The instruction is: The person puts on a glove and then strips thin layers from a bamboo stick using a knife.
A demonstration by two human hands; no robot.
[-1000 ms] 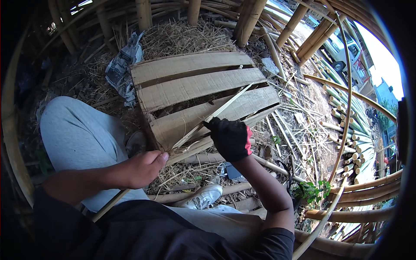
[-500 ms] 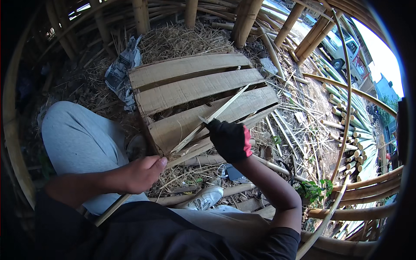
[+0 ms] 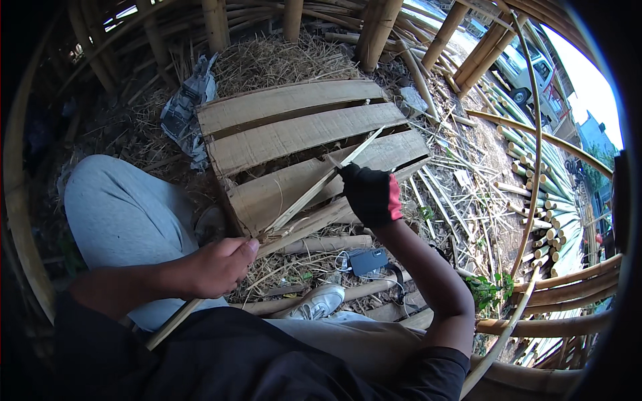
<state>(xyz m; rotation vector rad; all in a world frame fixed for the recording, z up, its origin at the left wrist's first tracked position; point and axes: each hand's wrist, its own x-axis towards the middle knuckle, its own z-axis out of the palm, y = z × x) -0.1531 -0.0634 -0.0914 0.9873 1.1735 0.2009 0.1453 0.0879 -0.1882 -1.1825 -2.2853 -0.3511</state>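
Note:
My bare left hand (image 3: 224, 267) is closed round a long, pale split bamboo strip (image 3: 299, 203). The strip runs from below that hand up across a low slatted wooden platform (image 3: 274, 150). Thin shavings curl from it just beyond my left fingers. Farther along, my right hand (image 3: 372, 195), in a black and red glove, is closed on a knife (image 3: 334, 162). Only the blade's tip shows, sticking out past the strip; the fingers hide the handle. The blade appears to lie against the strip.
A phone or power bank (image 3: 368, 262) with a white cable lies near my shoe (image 3: 322, 302). Crumpled newspaper (image 3: 189, 113) sits left of the platform. Straw and split slivers cover the ground. Cut bamboo poles (image 3: 545, 220) are stacked at right, and a curved pole (image 3: 537, 147) rises nearer.
My right hand with the knife has slid up and to the right along the bamboo strip, away from my left hand, uncovering more of the dark device. The left hand has stayed in place.

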